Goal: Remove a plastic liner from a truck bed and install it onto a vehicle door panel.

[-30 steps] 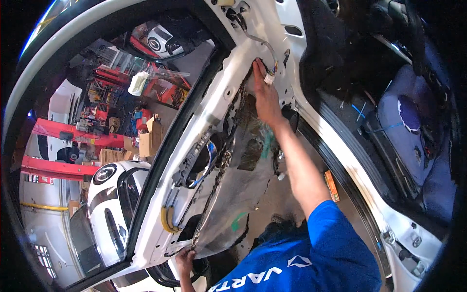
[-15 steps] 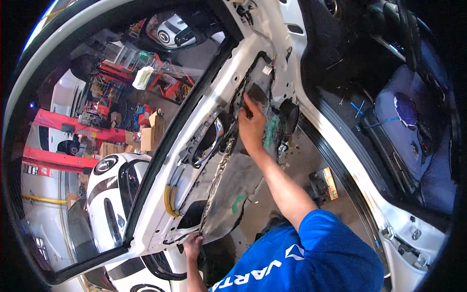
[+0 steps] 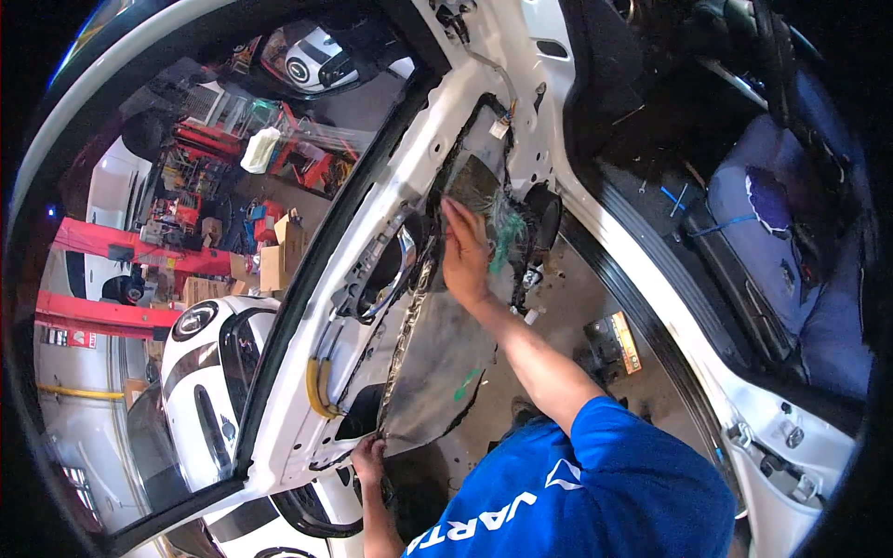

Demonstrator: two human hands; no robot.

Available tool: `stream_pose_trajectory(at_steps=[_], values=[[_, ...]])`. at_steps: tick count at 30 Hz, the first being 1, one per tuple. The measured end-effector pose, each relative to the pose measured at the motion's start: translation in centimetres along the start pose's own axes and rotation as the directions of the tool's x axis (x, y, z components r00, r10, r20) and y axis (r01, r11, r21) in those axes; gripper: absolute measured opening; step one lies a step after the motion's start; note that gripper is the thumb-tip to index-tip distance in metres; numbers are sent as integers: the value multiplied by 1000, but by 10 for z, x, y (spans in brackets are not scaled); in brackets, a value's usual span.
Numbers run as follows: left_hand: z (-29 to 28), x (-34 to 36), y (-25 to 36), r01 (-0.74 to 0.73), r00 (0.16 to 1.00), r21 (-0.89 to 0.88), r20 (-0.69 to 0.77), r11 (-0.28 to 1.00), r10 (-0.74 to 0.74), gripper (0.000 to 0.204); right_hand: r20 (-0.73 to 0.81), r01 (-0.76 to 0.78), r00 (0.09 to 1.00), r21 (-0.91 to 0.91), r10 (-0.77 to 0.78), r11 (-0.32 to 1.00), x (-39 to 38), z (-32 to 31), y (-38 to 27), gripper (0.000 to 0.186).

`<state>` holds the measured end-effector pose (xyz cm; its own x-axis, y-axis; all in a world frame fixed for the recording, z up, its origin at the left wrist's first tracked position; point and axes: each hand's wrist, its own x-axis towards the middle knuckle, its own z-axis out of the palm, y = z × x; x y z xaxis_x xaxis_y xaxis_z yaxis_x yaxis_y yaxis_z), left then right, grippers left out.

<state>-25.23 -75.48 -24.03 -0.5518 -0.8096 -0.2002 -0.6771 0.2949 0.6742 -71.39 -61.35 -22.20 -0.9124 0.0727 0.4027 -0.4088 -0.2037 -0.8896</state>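
While the bare right hand (image 3: 465, 253) reaches up along the white metal car door (image 3: 293, 428), its fingers stretched out and nearly side by side, the large translucent grey plastic sheet with dark sealant edges (image 3: 442, 358) lies beneath those fingers and spreads out below and to the right of them. The right fingertips are at the sheet's left border; how hard they press, I cannot tell. From just below them, a crinkled black and silvery strip (image 3: 409, 307) runs down toward the fingers of the left hand (image 3: 369, 458). Those left fingers are bent at the sheet's lower left corner, and whether they pinch its edge I cannot tell. Above the right fingertips, a white plastic connector with coloured wires (image 3: 499, 129) sits by the sheet's upper end. Just right of the right fingers, a pale green smear (image 3: 505, 240) marks the sheet, and farther right of them is a round black fitting (image 3: 544, 214). A smaller green patch (image 3: 467, 384) lies well below the right fingers. Left of the right fingers is a curved silvery lever (image 3: 408, 251), while a looped pair of yellow cable sleeves (image 3: 317, 386) lies above and left of the left fingers. Well down and right of the right fingers, an orange box (image 3: 627, 342) lies on the floor (image 3: 577, 288)
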Motion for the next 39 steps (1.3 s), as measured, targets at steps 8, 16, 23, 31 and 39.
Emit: stream_pose_trajectory(at_steps=[8, 16, 23, 31, 39], values=[[-11, -9, 5, 69, 998, 82, -12, 994, -68, 17, 138, 271, 958, -149, -251, 951, 22, 9, -1, 70], [-20, -8, -3, 11, 998, 9, -56, 1000, -10, 18, 102, 261, 964, -194, -245, 946, 53, -16, 10, 73], [-15, -20, 25, -112, 990, 181, -63, 977, 125, 16, 260, 382, 916, -339, -305, 860, 60, -5, 10, 84], [-29, -8, 6, 49, 993, 67, 105, 997, -56, 20, 68, 265, 964, -224, -256, 938, 70, -4, 18, 72], [-35, -10, -5, -117, 993, 416, 33, 902, 113, 23, 117, 116, 990, -328, -82, 937, 84, -63, 56, 67]])
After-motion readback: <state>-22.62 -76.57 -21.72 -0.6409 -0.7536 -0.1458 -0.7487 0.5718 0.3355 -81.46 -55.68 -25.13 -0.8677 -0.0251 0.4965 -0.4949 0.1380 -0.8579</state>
